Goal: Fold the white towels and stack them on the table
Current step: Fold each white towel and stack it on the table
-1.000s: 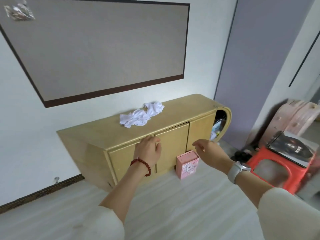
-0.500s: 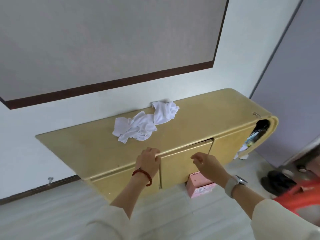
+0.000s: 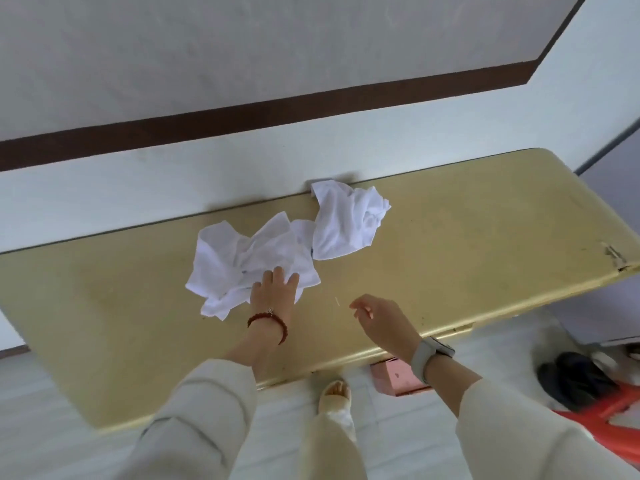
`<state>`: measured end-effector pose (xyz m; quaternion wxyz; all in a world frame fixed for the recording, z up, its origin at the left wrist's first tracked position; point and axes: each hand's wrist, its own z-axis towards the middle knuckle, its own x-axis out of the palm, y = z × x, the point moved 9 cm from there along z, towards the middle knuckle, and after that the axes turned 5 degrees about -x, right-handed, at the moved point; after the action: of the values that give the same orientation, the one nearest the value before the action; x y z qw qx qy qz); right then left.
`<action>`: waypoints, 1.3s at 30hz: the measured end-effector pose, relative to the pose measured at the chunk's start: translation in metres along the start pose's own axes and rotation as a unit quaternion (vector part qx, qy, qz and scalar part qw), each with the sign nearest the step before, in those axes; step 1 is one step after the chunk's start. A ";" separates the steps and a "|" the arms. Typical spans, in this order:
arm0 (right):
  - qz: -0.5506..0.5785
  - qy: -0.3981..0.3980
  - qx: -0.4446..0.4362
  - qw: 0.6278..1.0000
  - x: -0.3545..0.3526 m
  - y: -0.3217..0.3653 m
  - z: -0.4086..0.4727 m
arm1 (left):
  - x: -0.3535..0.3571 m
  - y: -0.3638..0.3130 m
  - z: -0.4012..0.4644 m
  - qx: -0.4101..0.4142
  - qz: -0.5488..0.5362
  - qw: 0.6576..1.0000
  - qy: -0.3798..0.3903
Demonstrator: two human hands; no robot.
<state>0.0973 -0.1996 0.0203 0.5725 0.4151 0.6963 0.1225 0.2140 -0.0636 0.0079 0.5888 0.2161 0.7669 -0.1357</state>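
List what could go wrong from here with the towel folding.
1. The far towel lies against the wall at the table's back edge; a tug could perhaps drop it behind.
2. The two crumpled towels overlap, so lifting the near towel under the left hand may drag the other along.
3. The right hand hovers off the cloth; a one-handed pull would likely leave the towel bunched.
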 end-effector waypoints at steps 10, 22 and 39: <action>0.009 0.012 -0.116 0.993 -0.014 0.046 0.078 | -0.086 0.008 0.040 0.104 -0.211 0.931 -0.281; 0.106 -0.161 -0.229 0.954 -0.188 0.083 0.096 | -0.210 -0.038 0.041 0.116 -0.305 0.875 -0.358; -0.009 -0.192 -0.182 0.964 -0.457 -0.172 0.101 | -0.222 -0.302 0.106 -0.039 -0.308 0.929 -0.201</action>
<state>0.1127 -0.6658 0.1956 0.7622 0.3135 0.5432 0.1604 0.2023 -0.4132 0.1789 0.6677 -0.0850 0.6662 -0.3210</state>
